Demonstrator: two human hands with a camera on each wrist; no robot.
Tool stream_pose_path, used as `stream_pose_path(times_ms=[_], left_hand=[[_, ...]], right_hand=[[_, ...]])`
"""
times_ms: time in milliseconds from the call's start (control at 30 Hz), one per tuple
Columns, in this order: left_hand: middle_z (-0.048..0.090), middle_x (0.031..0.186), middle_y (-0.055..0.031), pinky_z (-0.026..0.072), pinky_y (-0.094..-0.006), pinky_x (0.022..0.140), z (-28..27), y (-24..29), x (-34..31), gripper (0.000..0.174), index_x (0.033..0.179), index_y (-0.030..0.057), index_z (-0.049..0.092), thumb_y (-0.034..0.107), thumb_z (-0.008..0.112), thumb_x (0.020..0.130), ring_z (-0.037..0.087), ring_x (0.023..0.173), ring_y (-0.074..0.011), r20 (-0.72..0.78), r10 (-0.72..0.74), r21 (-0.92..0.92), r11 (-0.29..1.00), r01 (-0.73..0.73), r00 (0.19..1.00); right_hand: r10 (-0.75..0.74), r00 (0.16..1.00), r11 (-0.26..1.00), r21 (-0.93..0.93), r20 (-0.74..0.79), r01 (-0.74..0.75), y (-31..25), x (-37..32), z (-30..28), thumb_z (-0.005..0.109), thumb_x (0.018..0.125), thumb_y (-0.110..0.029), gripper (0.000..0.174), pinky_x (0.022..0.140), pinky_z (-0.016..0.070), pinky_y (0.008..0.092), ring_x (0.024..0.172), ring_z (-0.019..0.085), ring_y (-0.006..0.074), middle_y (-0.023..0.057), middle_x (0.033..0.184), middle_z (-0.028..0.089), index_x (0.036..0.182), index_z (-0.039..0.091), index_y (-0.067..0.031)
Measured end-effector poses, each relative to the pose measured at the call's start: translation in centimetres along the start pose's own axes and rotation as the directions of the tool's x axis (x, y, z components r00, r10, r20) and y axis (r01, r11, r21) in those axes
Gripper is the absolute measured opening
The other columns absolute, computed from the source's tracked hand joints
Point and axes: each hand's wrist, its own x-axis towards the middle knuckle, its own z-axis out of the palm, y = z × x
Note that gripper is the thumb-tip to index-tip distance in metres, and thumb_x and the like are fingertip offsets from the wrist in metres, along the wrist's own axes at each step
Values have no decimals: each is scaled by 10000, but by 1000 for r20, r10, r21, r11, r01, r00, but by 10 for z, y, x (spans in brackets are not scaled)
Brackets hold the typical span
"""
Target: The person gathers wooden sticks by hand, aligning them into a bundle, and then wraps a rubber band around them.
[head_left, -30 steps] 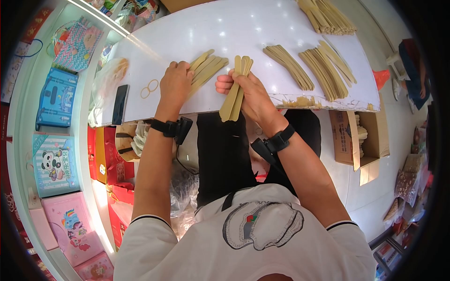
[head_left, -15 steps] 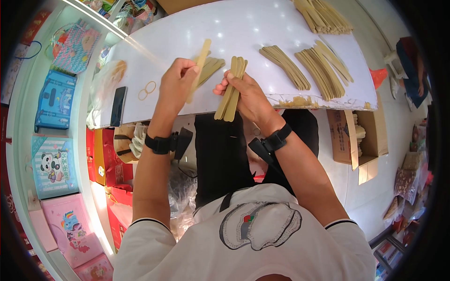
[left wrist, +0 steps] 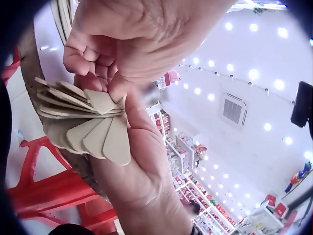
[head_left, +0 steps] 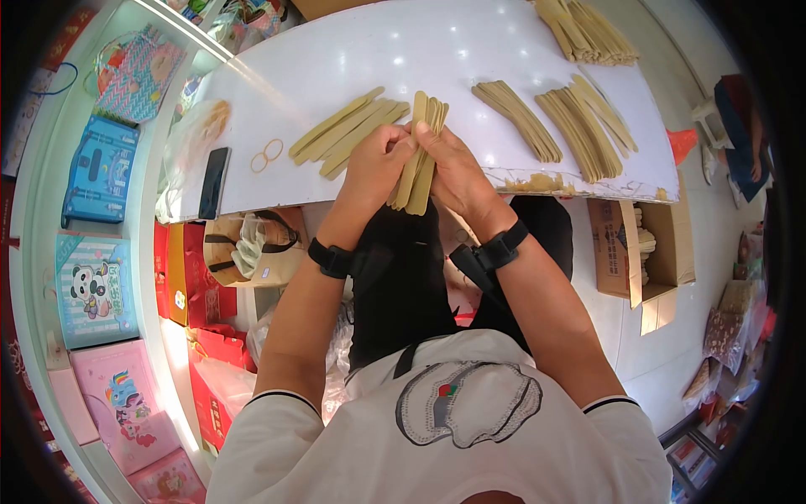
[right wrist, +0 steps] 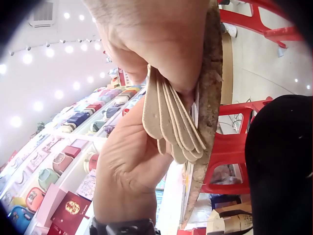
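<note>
Well, below the table (head_left: 336, 50) a cardboard box (head_left: 613, 252) holds pale pieces (head_left: 646, 242); at its near edge our right hand (head_left: 460, 174) grips fanned sticks (head_left: 413, 191), our left hand (head_left: 372, 172) pinching them.

Matt, pale wooden sticks (head_left: 417, 160).

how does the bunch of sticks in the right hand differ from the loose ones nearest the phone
The held bunch is gripped in the right hand; the loose sticks lie on the table. The held bunch fans at its lower end; the loose sticks are spread roughly alongside each other, some overlapping. Both have flat, round-ended sticks.
</note>
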Motion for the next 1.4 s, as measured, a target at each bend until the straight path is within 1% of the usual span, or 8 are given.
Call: stream_pose_path(times_ms=[200,300,400,600,900,1100,1200,1400], left_hand=[[665,892,-64,513,-317,727,-33,8,13,224,1055,14,666,225,643,983,635,783,-176,-36,34,404,915,-16,999],[687,938,-122,528,-395,773,-72,3,28,222,1045,24,677,222,648,948,660,853,-293,-118,404,790,592,-161,907],[687,963,-163,522,-458,818,-103,-19,40,206,1020,42,684,216,652,914,639,934,-375,-3,479,923,339,-181,878],[688,958,-151,521,-450,837,-114,-27,40,183,1006,63,686,197,672,883,639,955,-362,-21,279,925,370,-87,960],[691,942,-123,535,-374,792,-122,-3,29,189,1040,53,689,191,689,911,675,873,-274,-74,391,848,509,-148,917],[687,942,-47,498,-292,767,-110,22,16,322,1146,-11,679,246,676,952,617,830,-135,-83,41,366,930,-8,996],[660,940,-11,468,-260,748,-96,38,6,351,1143,-8,681,284,680,948,579,837,-103,18,-110,222,970,103,994],[652,945,2,448,-237,732,-59,40,-6,340,1107,32,681,330,695,946,557,844,-80,218,-158,51,987,151,963]], right_hand=[[-15,999,999,-42,-53,12,4,2,-3,556,1054,-206,296,944,560,382,1090,633,207,124,1183,605,1269,493,-12],[-8,995,1000,-24,-99,5,-2,-2,11,555,1052,-203,296,950,565,376,1056,648,208,117,1131,616,1255,486,2],[12,995,998,-55,-101,-18,-3,-2,9,556,1050,-199,298,944,569,368,998,665,204,103,1069,624,1253,481,6],[-11,998,999,-38,-62,9,4,4,-3,573,1045,-203,278,921,573,354,956,674,197,79,1014,620,1238,500,-16],[-1,997,999,-41,-82,-2,2,2,0,580,1047,-222,261,919,573,358,964,674,203,83,1026,627,1204,516,-23],[8,995,998,-68,-95,-15,3,2,1,605,1039,-276,306,886,575,358,965,675,204,88,1030,631,1182,514,-22],[1,997,998,-69,-83,-6,3,1,1,609,1034,-268,307,854,573,349,945,673,202,84,1010,624,1192,513,-23],[-23,999,999,-26,-45,22,1,0,0,598,1034,-183,246,837,563,341,863,638,186,71,947,602,1191,523,-8]])
